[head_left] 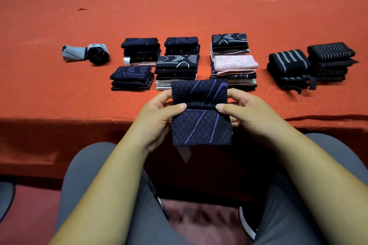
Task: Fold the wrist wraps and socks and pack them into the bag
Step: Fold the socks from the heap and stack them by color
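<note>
I hold one navy sock (201, 125) with purple lines at mid-frame, over the near edge of the red table (179, 6). My left hand (159, 117) and right hand (245, 113) each pinch one side of it, thumbs pressed on the fold where its top part is turned down towards me. Above it on the table sit six sock stacks (140, 51) in the middle. Two stacks of striped wraps (286, 65) are at the right, and two rolls (74, 53) lie side by side at the left.
</note>
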